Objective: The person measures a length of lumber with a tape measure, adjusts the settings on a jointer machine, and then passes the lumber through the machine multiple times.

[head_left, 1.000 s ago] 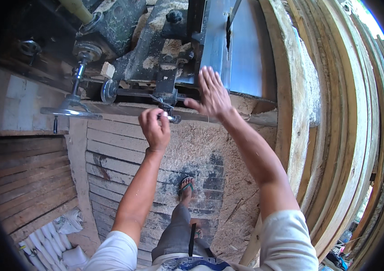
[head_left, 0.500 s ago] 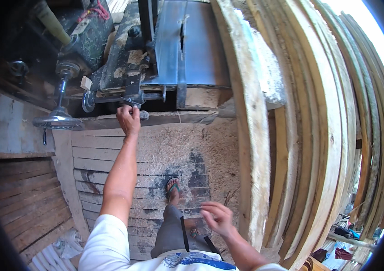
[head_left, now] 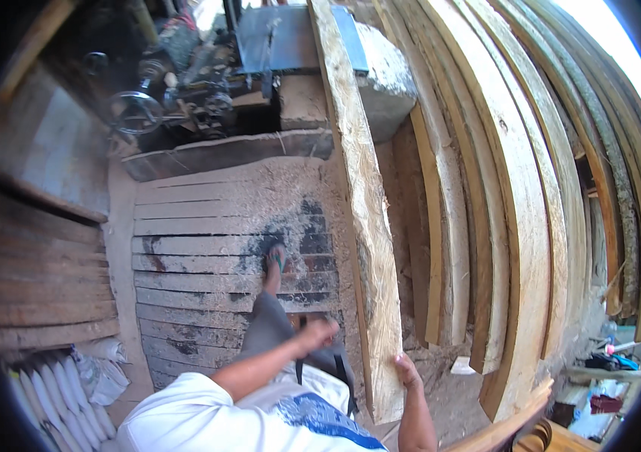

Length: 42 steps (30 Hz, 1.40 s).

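Observation:
A long, rough wooden plank (head_left: 369,226) runs from the metal saw table down to my right side. At its near end, my right hand (head_left: 409,371) grips the plank's right edge, with some of the fingers hidden by the wood. My left hand (head_left: 318,337) is in front of my body, left of the plank and apart from it. Motion smears its fingers, which look curled. The saw table (head_left: 290,34) is at the far side, with a slot in its flat top, and the plank's far end lies over it.
A handwheel (head_left: 136,113) sticks out of the machine at the left. Several more planks (head_left: 516,188) lean in a row at the right. Sawdust covers the slatted wooden floor (head_left: 185,264). A low board (head_left: 230,151) edges the machine's front. White bags (head_left: 98,377) lie at the lower left.
My left hand has let go of the machine's adjusting part and come back toward my body. My right hand has moved onto the plank's edge. The view has shifted away from the machine.

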### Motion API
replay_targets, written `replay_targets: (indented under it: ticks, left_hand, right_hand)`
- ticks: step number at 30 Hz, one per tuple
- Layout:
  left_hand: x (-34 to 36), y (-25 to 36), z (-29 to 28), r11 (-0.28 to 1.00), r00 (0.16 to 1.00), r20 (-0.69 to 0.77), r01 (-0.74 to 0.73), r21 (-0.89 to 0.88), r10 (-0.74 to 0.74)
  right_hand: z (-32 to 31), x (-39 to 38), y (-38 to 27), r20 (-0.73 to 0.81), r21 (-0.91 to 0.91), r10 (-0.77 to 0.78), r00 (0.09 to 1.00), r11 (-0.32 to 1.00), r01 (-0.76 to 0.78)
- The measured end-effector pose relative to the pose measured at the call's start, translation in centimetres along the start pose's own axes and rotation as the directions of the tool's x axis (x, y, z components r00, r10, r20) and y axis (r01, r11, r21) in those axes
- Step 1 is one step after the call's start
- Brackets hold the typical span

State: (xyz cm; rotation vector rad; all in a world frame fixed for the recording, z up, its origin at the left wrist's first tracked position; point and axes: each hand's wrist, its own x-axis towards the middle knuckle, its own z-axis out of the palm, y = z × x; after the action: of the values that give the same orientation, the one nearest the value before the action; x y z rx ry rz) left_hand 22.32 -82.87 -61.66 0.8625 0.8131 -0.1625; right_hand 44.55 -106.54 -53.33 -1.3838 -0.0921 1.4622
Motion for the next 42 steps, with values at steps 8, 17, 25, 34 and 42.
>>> replay_targets:
  ticks: [8, 17, 25, 34, 42]
  left_hand:
    - [-11.2, -10.1, 15.7, 0.956, 0.948, -0.239, -0.25, -0.154, 0.21]
    - [-22.1, -25.4, 10.9, 0.842, 0.93, -0.331, -0.303, -0.446, 0.159]
    - [-37.1, -37.4, 29.1, 0.909, 0.642, -0.754, 0.218, 0.354, 0.14]
    - [-42.1, -62.9, 39.6, 0.826, 0.953, -0.212, -0.296, -0.48, 0.218]
    - [-55.4, -69.8, 54.4, 0.956, 0.663, -0.729, 0.068, 0.286, 0.171]
  right_hand:
    - [7.0, 2.3, 6.2, 0.03, 0.033, 0.019, 0.999, 0.999, -0.02]
    - [14.6, -4.3, 20.2, 0.216, 0.023, -0.062, 0.974, 0.998, 0.059]
    - [4.2, -23.0, 35.9, 0.257, 0.325, 0.062, 0.964, 0.934, -0.146]
    - [-4.6, -38.1, 50.8, 0.528, 0.404, 0.024, 0.849, 0.872, -0.276]
    - [-6.0, -56.1, 54.1, 0.325, 0.292, -0.066, 0.943, 0.956, -0.034]
